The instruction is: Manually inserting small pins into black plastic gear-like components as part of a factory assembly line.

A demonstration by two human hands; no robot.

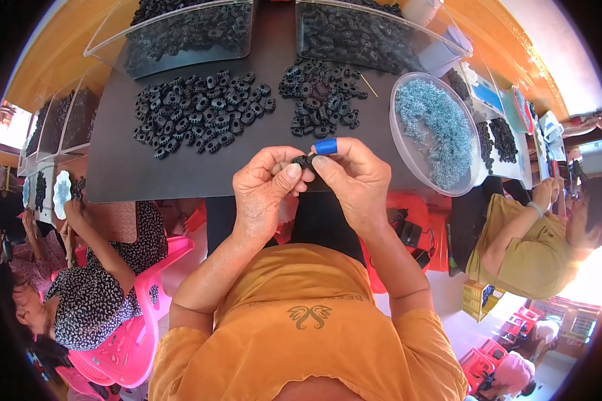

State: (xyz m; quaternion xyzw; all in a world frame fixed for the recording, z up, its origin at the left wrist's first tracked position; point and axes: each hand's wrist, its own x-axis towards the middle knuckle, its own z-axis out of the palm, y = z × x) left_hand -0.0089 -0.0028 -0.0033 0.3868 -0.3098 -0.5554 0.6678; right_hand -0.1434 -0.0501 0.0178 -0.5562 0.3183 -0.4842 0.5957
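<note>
In front of my body, over the near edge of the dark table (247, 180), my left hand (262, 190) and my right hand (356, 179) meet. Both are closed, thumbs and fingertips pinching a small black plastic piece (304, 161) that looks like a small claw hair clip. Fingers partly hide it. Blue tape (326, 146) wraps my right index finger. Beyond my left hand spreads a loose pile of black toothed pieces (197, 110); a second pile (321, 100) lies farther right. A round clear tub (400, 144) of tiny light-blue coils (435, 127) sits beyond my right hand.
Two clear bins of black pieces, one left (187, 40) and one right (354, 33), stand along the far side. A thin stick (369, 85) lies near the right pile. Co-workers sit at left (93, 294) and right (528, 247). A red stool (415, 234) stands below the table.
</note>
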